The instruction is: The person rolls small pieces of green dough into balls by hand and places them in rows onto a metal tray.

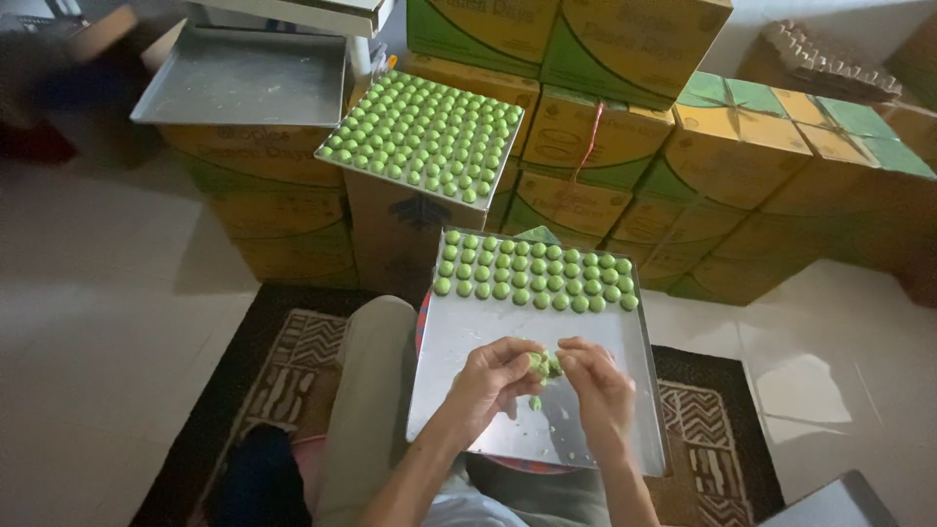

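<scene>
My left hand (493, 376) and my right hand (595, 381) meet over a metal tray (468, 342) on my lap. Both pinch a small lump of green dough (543, 364) between the fingertips. A bit of green dough (535, 402) lies on the tray just below the hands. Rows of small green dough balls (532, 273) fill the far end of this tray. A second metal tray (332, 156), fully covered with green balls (425, 132), rests on a cardboard box behind it.
An empty metal tray (239, 78) lies on boxes at the back left. Stacked yellow and green cardboard boxes (732, 156) line the back. I sit on a patterned dark rug (293, 361) over a pale tiled floor (98, 322). Another tray corner (830, 503) shows bottom right.
</scene>
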